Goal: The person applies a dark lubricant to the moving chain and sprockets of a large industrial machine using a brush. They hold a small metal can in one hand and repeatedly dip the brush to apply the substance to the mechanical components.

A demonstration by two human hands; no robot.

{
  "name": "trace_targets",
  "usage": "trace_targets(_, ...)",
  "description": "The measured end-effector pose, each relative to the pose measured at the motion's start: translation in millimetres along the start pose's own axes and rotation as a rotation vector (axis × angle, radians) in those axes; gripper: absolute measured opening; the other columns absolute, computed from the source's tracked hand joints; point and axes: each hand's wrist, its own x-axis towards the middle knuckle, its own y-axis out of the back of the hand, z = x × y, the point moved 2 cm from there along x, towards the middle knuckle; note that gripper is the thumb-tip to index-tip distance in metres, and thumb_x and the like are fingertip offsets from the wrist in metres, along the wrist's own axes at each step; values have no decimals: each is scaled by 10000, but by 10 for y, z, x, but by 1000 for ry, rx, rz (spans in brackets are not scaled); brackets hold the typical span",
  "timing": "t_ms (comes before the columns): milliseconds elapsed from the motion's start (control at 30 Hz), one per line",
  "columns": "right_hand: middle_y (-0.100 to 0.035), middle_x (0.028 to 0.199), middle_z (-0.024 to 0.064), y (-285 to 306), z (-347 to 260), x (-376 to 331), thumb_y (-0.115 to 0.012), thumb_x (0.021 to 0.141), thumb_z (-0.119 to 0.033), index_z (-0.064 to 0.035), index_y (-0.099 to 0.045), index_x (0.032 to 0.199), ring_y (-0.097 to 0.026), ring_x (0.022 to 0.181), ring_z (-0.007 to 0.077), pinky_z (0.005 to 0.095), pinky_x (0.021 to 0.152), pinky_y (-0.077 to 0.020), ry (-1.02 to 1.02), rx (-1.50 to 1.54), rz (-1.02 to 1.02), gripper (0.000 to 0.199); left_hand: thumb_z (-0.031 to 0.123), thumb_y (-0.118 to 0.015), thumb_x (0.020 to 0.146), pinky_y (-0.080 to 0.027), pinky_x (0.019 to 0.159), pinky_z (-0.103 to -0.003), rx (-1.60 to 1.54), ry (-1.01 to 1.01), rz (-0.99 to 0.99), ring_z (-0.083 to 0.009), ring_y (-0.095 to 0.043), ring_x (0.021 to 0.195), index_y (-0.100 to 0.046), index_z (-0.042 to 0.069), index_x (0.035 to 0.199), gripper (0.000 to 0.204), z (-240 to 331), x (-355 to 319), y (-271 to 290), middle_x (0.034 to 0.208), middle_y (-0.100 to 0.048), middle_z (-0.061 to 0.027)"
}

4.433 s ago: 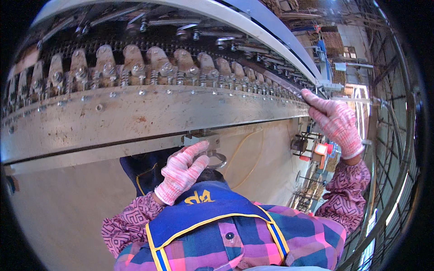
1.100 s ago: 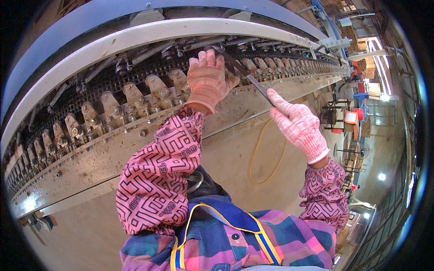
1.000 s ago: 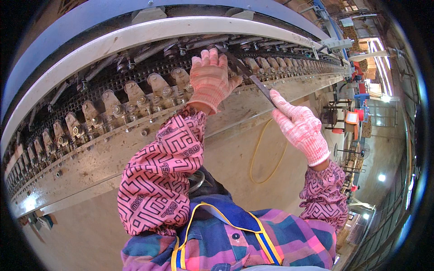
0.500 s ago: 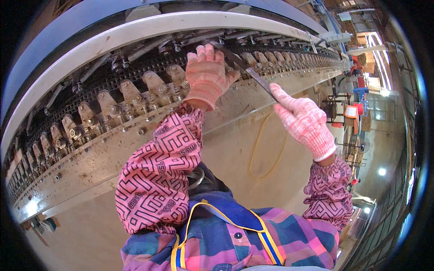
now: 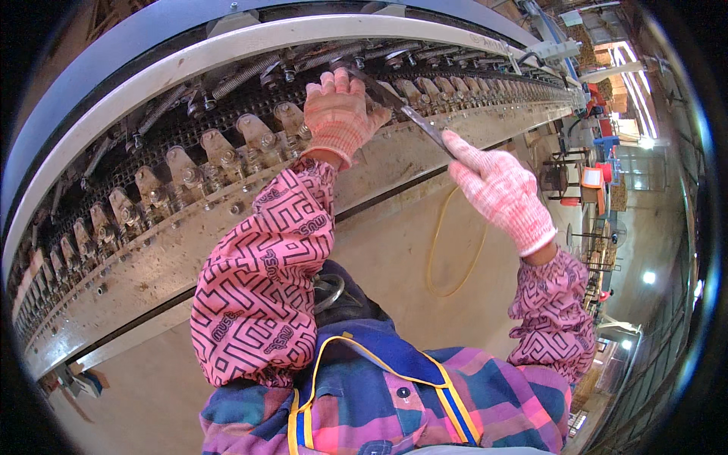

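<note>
My right hand [image 5: 504, 189], in a pink and white knit glove, is closed around the near end of a long flat metal bar [image 5: 425, 125]. The bar slants up and left into a long machine, its darker far part passing close to my left fingertips. My left hand [image 5: 343, 117], gloved alike, lies with fingers stretched out over the machine's dark chain bed [image 5: 140, 159]; the bar's far tip is partly hidden near it. Beside my left wrist runs a row of brownish metal levers [image 5: 220, 150] with bolts and springs.
A pale curved rail [image 5: 303, 32] runs above the machine's bed, with coil springs [image 5: 235, 78] under it. The machine's metal front ledge [image 5: 394, 173] lies below my hands. A yellow hose [image 5: 474, 262] loops on the floor. Stools and an orange object [image 5: 593, 178] stand at right.
Both hands and the bar sit slightly further left in the picture, while the view itself has shifted a little. My right hand keeps its grip, and my left fingers stay outstretched.
</note>
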Motion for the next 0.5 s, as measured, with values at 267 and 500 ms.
trace_targets(267,-690,852,178,-151,41,-96,-668,968,-276,-263,-607,1428,-621,654,188,340,700,-520,-60,240,50,464,752,-572,860,-371,1022,-404,28,4,73,-267,-451,1392,-596,126,1395,824,6,48,-168,1526,-498,-109)
trace_targets(500,-716,933,187,-142,-33,25,-667,961,-284,-254,-621,1412,-666,710,260,347,726,-535,-57,180,64,455,791,-537,855,-386,990,-380,54,11,45,-251,-453,1378,-573,112,1403,874,1,55,-112,1538,-499,-105)
